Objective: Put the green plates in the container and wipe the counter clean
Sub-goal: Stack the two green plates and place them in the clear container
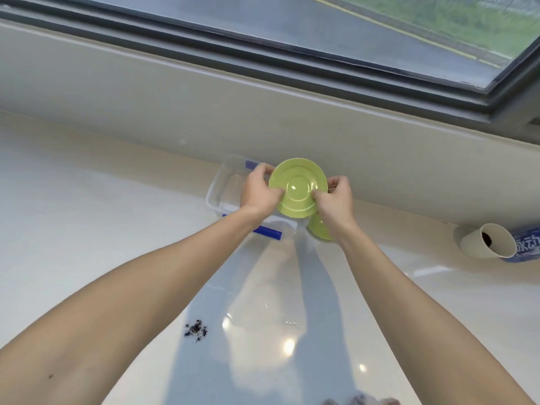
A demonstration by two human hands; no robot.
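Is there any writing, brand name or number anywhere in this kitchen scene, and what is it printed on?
"脉动", white characters on the blue label of the bottle lying at the right edge behind the tipped paper cup; cut off by the frame, so the reading is uncertain.
No text shows on the green plate, the clear plastic container with blue clips, the white counter or the window frame.

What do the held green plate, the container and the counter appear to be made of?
Green plate: glossy, probably glazed ceramic or melamine, judging by its sharp highlights.
Container: clear plastic with blue clips; the counter shows through its walls.
Counter: polished pale stone or composite, mirroring the ceiling lights.
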